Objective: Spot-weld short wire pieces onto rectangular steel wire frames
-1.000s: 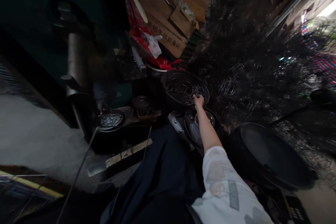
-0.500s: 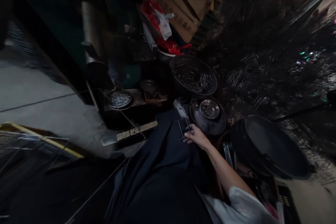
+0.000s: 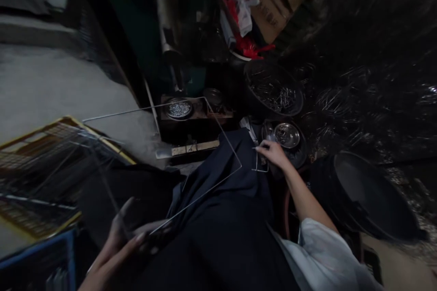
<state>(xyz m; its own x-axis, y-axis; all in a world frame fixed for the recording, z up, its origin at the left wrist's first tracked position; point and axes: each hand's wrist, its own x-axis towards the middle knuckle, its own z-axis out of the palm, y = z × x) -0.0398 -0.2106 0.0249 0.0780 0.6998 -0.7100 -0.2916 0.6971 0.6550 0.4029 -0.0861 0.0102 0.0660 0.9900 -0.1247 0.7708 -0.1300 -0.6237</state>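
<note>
The left hand [image 3: 119, 245] now appears at the bottom of the view, where it was absent half a second ago. Its fingers are closed around the near end of a large bent wire frame [image 3: 218, 127], which now spans from that hand across the dark-trousered lap [image 3: 221, 218] toward the press bench. The frame was not raised into view before.

The right hand [image 3: 275, 154], which a second ago reached into the far basin of wire pieces [image 3: 275, 88], has withdrawn to the knee. Its fingers pinch a small U-shaped wire clip [image 3: 260, 163], held just beside the frame's far corner but not touching it.

Judgement: one clip has been fetched, and both parts are brought close for joining.

Beyond the right hand sits a small steel dish [image 3: 287, 134] in a dark bowl. Left of it, a tray of small metal parts [image 3: 178, 109] rests on the bench. An empty black basin [image 3: 368, 195] stands at the right.
</note>
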